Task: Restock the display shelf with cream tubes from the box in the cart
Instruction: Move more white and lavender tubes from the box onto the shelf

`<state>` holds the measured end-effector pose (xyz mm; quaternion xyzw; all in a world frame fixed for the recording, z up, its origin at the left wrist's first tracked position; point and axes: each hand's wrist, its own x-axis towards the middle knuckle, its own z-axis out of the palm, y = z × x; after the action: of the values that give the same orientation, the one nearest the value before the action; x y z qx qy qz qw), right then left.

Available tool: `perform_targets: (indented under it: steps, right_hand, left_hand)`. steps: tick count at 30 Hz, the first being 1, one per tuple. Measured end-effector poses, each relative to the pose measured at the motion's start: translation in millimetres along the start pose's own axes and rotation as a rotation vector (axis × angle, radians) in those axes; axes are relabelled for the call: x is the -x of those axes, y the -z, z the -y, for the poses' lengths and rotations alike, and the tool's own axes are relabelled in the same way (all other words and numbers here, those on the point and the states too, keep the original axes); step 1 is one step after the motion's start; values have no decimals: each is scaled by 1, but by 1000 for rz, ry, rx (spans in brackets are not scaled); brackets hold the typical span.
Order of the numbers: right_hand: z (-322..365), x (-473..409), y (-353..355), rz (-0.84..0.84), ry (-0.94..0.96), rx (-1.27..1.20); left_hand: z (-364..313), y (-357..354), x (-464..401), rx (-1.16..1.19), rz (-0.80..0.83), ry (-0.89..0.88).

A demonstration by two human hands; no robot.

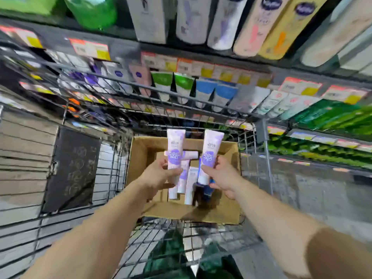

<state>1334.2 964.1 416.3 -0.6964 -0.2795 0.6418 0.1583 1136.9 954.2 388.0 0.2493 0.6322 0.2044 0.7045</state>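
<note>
My left hand (159,174) grips a pale lilac cream tube (175,146) with a purple round label, cap down. My right hand (221,176) grips a second lilac tube (211,150) the same way, just to the right. Both tubes are held upright above an open cardboard box (138,158) that sits in a wire cart (112,158). Several more tubes (189,184) lie in the box below my hands. The display shelf (181,85) ahead carries rows of tubes in purple, pink, green and blue.
Price tags (90,49) line the shelf edges. Tall cartons (267,25) stand on the upper shelf and green packs (332,115) fill the right shelf. A dark panel (72,168) leans in the cart's left part. Grey floor (312,188) lies to the right.
</note>
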Motion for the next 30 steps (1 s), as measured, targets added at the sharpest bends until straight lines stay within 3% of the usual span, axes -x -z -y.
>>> perform_targets:
  steps: [9, 22, 30]
  right_hand:
    - [35, 90, 126, -105, 208, -119]
    - [-13, 232, 474, -342, 499, -275]
    - [-27, 292, 602, -401, 650, -422]
  left_hand:
    - [-121, -127, 68, -97, 269, -278]
    - [-180, -493, 153, -144, 502, -483]
    - [-225, -637, 192, -322, 547, -712]
